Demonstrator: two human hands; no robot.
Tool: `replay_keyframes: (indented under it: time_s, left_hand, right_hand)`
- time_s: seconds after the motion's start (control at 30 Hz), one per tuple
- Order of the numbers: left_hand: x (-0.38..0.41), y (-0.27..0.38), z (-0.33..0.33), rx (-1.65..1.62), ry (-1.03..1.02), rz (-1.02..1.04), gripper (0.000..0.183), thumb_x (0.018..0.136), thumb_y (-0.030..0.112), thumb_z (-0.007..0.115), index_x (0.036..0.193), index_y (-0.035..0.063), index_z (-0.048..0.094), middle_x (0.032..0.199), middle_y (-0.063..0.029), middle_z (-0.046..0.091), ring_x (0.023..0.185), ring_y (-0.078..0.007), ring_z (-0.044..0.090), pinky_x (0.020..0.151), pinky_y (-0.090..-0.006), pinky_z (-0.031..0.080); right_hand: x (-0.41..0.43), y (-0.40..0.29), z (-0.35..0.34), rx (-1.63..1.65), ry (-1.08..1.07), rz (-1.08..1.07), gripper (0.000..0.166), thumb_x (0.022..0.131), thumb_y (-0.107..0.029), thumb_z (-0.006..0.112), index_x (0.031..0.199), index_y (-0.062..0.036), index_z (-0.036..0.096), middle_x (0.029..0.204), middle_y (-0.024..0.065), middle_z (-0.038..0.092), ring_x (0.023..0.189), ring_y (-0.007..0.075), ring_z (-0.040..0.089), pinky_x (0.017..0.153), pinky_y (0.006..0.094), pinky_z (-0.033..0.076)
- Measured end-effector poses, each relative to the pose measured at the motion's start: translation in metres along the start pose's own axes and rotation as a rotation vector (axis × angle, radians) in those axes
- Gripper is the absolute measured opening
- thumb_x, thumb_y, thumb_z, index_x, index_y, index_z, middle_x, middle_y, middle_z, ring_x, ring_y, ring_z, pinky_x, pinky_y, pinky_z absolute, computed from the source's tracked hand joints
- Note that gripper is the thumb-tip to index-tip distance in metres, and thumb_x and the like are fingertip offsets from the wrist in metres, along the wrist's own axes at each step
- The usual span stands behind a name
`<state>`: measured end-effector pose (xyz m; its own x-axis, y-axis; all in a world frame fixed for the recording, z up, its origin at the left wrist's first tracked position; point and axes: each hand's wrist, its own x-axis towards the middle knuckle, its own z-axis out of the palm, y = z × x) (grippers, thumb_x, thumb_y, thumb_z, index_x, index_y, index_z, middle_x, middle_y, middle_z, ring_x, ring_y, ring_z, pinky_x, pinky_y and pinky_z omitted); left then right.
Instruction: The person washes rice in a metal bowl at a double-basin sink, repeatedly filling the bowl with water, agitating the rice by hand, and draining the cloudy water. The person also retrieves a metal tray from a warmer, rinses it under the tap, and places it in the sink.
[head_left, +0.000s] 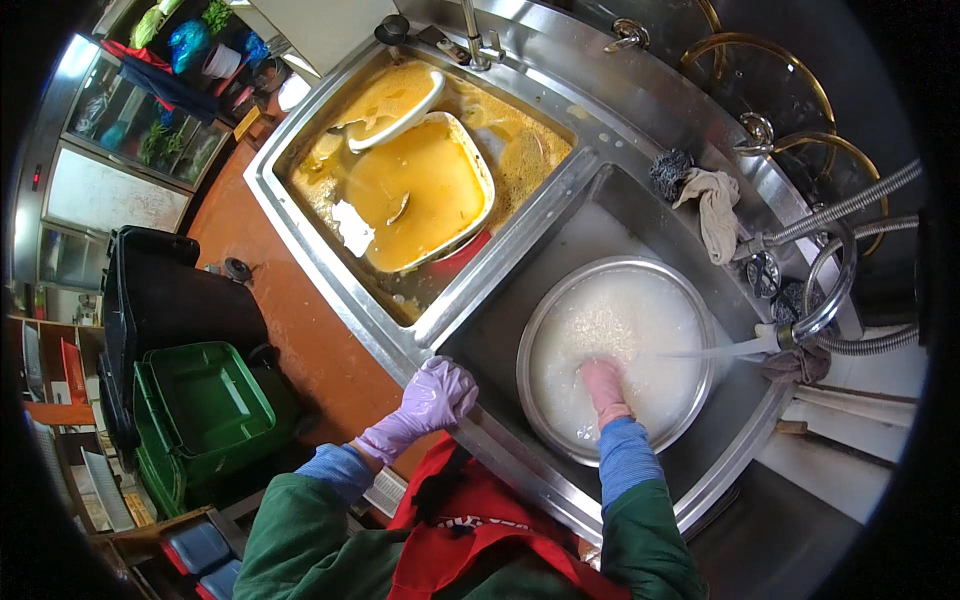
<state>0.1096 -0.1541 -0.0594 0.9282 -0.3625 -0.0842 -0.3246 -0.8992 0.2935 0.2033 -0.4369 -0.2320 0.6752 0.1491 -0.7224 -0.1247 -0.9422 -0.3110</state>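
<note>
My right hand (602, 382) reaches wrist-deep into cloudy white water in a round steel basin (528, 330); its fingers are hidden. Pale grains (604, 326), apparently rice, show near the surface beyond it. The basin sits in the right sink compartment (487, 322). From a faucet spout (814, 326) on the right, a stream of water (705, 350) runs into the basin. My left hand (441, 394), in a wet lilac glove, is curled into a fist at the sink's front rim (510, 454). Nothing plainly shows inside the fist.
The left sink compartment (300, 196) holds murky orange water, a white tub (487, 176) and a white curved item (405, 116). A scouring pad (670, 171) and a cloth (712, 210) lie on the back ledge. Flexible metal hoses (840, 206) stand at right. Green (214, 397) and black bins (180, 300) stand left.
</note>
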Motion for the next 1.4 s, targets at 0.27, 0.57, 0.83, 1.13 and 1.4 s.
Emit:
replay_keyframes:
  time_s: [0.27, 0.57, 0.83, 1.13, 1.4]
  left_hand:
    - [0.000, 0.007, 0.008, 0.040, 0.048, -0.065, 0.013, 0.076, 0.022, 0.052, 0.071, 0.0111, 0.057, 0.076, -0.0055, 0.057, 0.077, -0.0247, 0.053, 0.081, -0.0384, 0.039]
    - [0.003, 0.006, 0.012, -0.013, 0.119, 0.017, 0.006, 0.075, 0.017, 0.054, 0.078, 0.0123, 0.054, 0.082, -0.0028, 0.057, 0.080, -0.0227, 0.055, 0.083, -0.0386, 0.039]
    - [0.000, 0.003, 0.010, -0.013, 0.115, 0.043, 0.007, 0.075, 0.015, 0.053, 0.082, 0.0116, 0.054, 0.083, -0.0029, 0.057, 0.080, -0.0224, 0.055, 0.079, -0.0383, 0.039]
    - [0.005, 0.004, 0.009, -0.022, 0.104, 0.075, 0.008, 0.078, 0.016, 0.051, 0.084, 0.0122, 0.052, 0.087, -0.0023, 0.057, 0.083, -0.0213, 0.055, 0.079, -0.0382, 0.039]
    - [0.004, 0.003, 0.011, -0.044, 0.075, 0.076, 0.009, 0.079, 0.015, 0.052, 0.087, 0.0117, 0.052, 0.089, -0.0018, 0.058, 0.083, -0.0207, 0.056, 0.078, -0.0379, 0.039]
  right_hand:
    - [-0.087, 0.040, -0.066, 0.172, 0.306, -0.249, 0.054, 0.070, -0.016, 0.063, 0.121, -0.0047, 0.048, 0.127, 0.0153, 0.045, 0.121, 0.0288, 0.039, 0.100, 0.0361, 0.032]
    - [-0.010, 0.103, 0.021, 0.574, 0.482, 0.268, 0.056, 0.064, -0.014, 0.060, 0.116, 0.0002, 0.046, 0.115, 0.0235, 0.048, 0.111, 0.0376, 0.044, 0.096, 0.0410, 0.034]
    - [-0.004, 0.027, -0.012, 0.600, 0.151, -0.089, 0.059, 0.073, -0.025, 0.061, 0.125, -0.0040, 0.043, 0.128, 0.0216, 0.040, 0.117, 0.0381, 0.039, 0.099, 0.0464, 0.029]
    - [-0.079, -0.042, -0.003, -0.360, 0.431, -0.302, 0.048, 0.072, -0.030, 0.062, 0.114, -0.0074, 0.053, 0.119, 0.0177, 0.050, 0.110, 0.0323, 0.048, 0.085, 0.0414, 0.042]
    - [-0.034, -0.008, -0.033, 0.214, 0.093, -0.198, 0.031, 0.087, -0.026, 0.042, 0.106, -0.0079, 0.058, 0.103, 0.0173, 0.059, 0.094, 0.0333, 0.057, 0.082, 0.0389, 0.044]
